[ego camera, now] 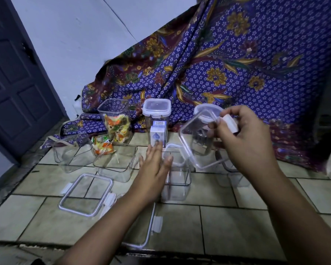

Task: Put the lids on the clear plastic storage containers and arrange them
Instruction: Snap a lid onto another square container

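My right hand (245, 136) holds a clear square lid (197, 142) by its white clip, tilted above the floor. Just below it stands a small open clear container (177, 180), and my left hand (153, 169) hovers flat and open against its left side. A tall container with its lid on (157, 119) stands behind, with a white box inside. A tall open container (116, 121) holds colourful packets. Two wide open containers (73, 152) (118, 161) sit at the left. A loose rectangular lid (86, 194) lies on the tiles, and another lid (149, 228) lies under my left forearm.
A purple batik cloth (237, 64) hangs over something behind the containers. A dark door (13, 83) stands at the left. Another clear container (231, 175) sits partly hidden behind my right hand. Colourful packets (103, 146) lie between the left containers. The floor is beige tile (227, 226).
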